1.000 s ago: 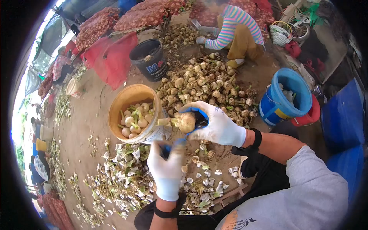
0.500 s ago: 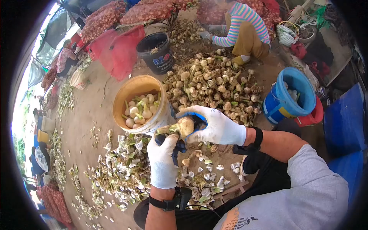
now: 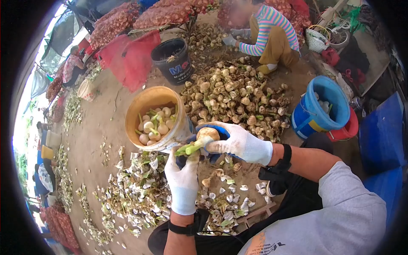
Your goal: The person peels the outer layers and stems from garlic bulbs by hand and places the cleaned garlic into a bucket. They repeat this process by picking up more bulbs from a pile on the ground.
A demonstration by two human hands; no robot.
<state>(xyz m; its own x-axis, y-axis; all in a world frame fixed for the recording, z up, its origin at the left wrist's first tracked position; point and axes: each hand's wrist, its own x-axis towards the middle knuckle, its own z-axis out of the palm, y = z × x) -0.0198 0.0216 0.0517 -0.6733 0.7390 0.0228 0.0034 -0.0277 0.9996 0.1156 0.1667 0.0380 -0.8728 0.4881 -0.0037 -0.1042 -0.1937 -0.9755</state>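
My right hand (image 3: 240, 143), in a white and blue glove, is closed around a garlic bulb (image 3: 208, 134). The bulb has a brownish skin, and its pale green stem (image 3: 194, 147) points left toward my other hand. My left hand (image 3: 182, 176), gloved alike, pinches a greenish strip of garlic skin (image 3: 181, 150) beside the stem. Just beyond my hands stands a yellowish bucket (image 3: 135, 101) with peeled white garlic bulbs (image 3: 155, 125) inside. A heap of unpeeled garlic (image 3: 238, 91) lies past my right hand. Peeled skins (image 3: 138, 182) are strewn on the ground below my left hand.
A blue bucket (image 3: 304, 112) stands at right, with a red basin (image 3: 346, 129) beside it. Farther off are a black bucket (image 3: 172, 68), a co-worker in a striped top (image 3: 276, 29), and red net sacks (image 3: 112, 25). Another person (image 3: 73, 66) sits at far left.
The garlic bulb has turned and risen slightly, showing more pale green stem. A strip of skin has been pulled aside by my left hand. The co-worker's hands have shifted slightly.
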